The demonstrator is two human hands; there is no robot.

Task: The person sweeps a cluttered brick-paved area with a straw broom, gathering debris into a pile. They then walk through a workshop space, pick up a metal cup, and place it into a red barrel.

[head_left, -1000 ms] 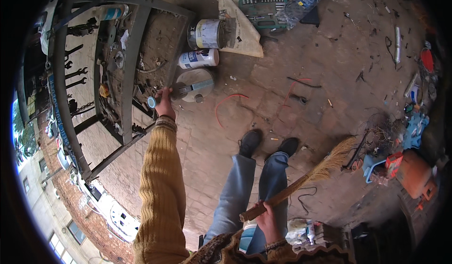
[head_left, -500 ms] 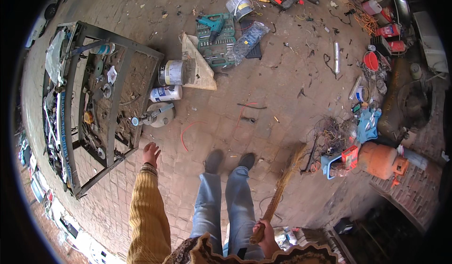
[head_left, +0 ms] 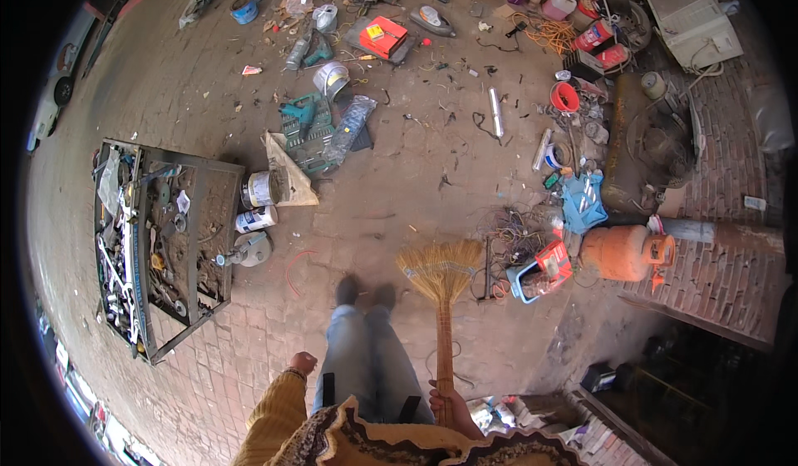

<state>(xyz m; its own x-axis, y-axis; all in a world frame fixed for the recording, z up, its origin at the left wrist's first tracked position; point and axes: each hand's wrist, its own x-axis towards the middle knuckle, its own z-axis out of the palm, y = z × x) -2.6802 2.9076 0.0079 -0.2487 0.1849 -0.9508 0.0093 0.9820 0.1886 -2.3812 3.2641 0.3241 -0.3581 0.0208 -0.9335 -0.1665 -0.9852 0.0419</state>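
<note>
A straw broom [head_left: 444, 316] stands in front of me, its fanned bristles spread against the brick floor [head_left: 366, 216]. My right hand [head_left: 447, 405] is wrapped round its handle near the lower edge of the view. To the left of my legs hangs my left hand [head_left: 304, 362], fingers curled in and nothing visible in them. Beyond the left hand is a metal frame rack [head_left: 199, 241] holding wrenches and loose parts. Near the bristles lie a tangle of thin wires [head_left: 509, 237] and a blue basket [head_left: 517, 287].
An orange gas cylinder [head_left: 615, 252] lies on the right, beside a blue bag [head_left: 584, 200]. Paint buckets [head_left: 259, 189] stand by the rack. An open green tool case [head_left: 312, 142], a red box [head_left: 382, 38] and a metal tube [head_left: 496, 113] lie farther off. Small scraps dot the floor.
The broom has swung from a slant to nearly upright, bristles moving left, with my right hand still on it. My left hand has dropped lower and its fingers have curled. The view has shifted right.
</note>
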